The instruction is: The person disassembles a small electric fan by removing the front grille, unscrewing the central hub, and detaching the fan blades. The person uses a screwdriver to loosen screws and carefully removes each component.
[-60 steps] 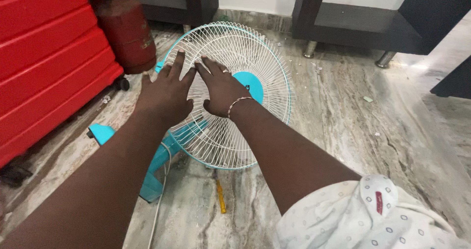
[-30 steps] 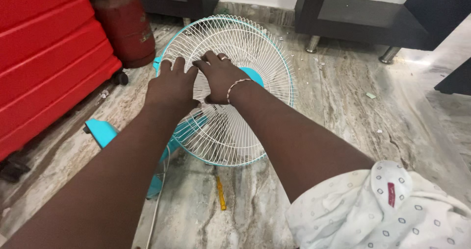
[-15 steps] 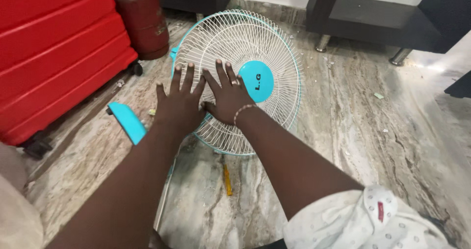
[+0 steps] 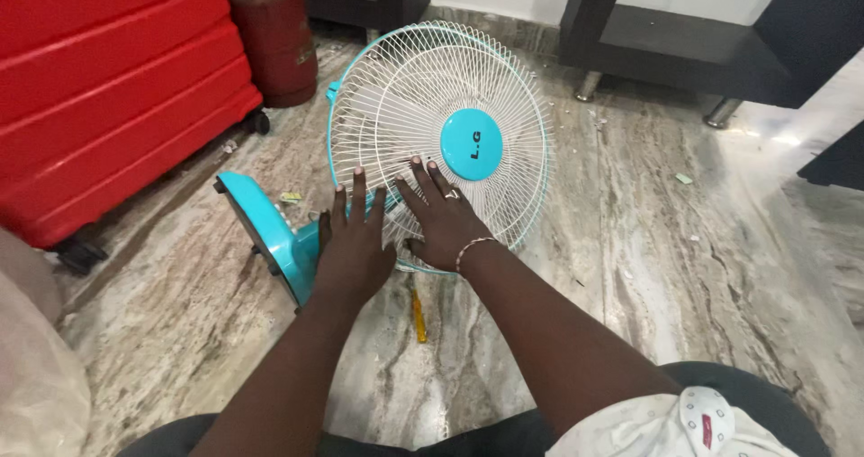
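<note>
Fingers are the first worry here: both hands lie flat with digits spread on the wire grille, and a fingertip could slip between the thin white wires if either palm presses harder or slides. The left hand (image 4: 354, 250) rests open on the lower left rim of the fan (image 4: 450, 115), fingers apart, gripping nothing. The right hand (image 4: 443, 219) lies just beside it, open too, below and left of the fan's turquoise hub (image 4: 471, 145); a ring and a thin bracelet on it could snag on the wires. The fan leans rather than stands, its turquoise base (image 4: 261, 228) tipped up on the floor to the fan's lower left, so a push may roll or topple it toward the red suitcase (image 4: 108, 88) or the dark red cylinder (image 4: 274, 34) beyond it. A yellow-handled tool (image 4: 418, 318) lies on the marble floor (image 4: 630, 268) just below the fan, easy to knock.

The fan has a round white wire cage with a turquoise rim, hub and base; its blades are hard to make out.
</note>
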